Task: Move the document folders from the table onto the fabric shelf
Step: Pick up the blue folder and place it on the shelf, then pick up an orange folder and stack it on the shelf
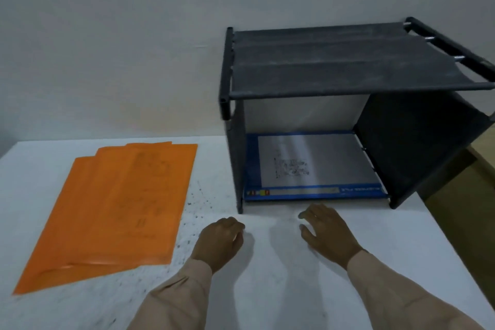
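Several orange document folders [112, 211] lie fanned in an overlapping stack on the left of the white table [281, 289]. A black fabric shelf [348, 61] stands at the right rear. On its lower level lies a blue folder [308, 166] with a grey printed sheet on top. My left hand [221, 241] hovers over the table just in front of the shelf's left post, fingers curled and holding nothing. My right hand [325, 233] is in front of the shelf's lower opening, fingers loosely apart and empty.
Dark specks are scattered over the table between the orange folders and my left hand. A pale wall stands behind. The table's right edge runs past the shelf, with a brown cardboard surface [460, 209] beyond it. The shelf's top fabric level holds nothing.
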`<state>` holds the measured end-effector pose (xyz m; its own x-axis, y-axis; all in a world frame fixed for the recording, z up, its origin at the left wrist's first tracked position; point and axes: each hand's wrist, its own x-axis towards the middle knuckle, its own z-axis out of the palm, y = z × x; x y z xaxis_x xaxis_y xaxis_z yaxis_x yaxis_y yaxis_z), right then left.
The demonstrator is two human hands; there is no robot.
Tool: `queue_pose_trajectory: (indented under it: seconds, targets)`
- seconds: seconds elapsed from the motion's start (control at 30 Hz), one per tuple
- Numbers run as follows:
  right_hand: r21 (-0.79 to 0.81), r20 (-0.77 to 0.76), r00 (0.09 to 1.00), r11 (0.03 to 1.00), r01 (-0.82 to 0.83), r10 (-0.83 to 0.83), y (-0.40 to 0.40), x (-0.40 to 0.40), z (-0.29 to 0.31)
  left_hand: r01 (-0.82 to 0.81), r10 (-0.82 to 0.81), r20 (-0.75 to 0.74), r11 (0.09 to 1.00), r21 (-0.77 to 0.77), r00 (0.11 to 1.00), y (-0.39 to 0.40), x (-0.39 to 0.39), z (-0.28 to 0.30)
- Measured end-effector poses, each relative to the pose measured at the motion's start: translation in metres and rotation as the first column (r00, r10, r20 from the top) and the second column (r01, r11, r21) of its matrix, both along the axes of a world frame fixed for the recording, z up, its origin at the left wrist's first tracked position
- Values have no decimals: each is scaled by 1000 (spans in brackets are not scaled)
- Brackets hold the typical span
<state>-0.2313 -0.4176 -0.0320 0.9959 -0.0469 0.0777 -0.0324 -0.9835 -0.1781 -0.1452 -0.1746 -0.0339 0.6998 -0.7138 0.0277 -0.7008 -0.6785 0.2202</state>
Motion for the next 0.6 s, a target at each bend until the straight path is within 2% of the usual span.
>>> queue_pose_trajectory:
  seconds: [0.23,0.4,0.6]
  targets:
    - [33,-115,986,993,-116,119,85,15,11,-152,151,50,988,26,987,75,13,5]
    - [178,-272,933,965,-190,234,146,41,8,-243,233,118,968,70,965,127,33,4]
    - [202,-323,923,968,-150,211,202,93,3,-425,441,-55,885,190,896,188,73,-7]
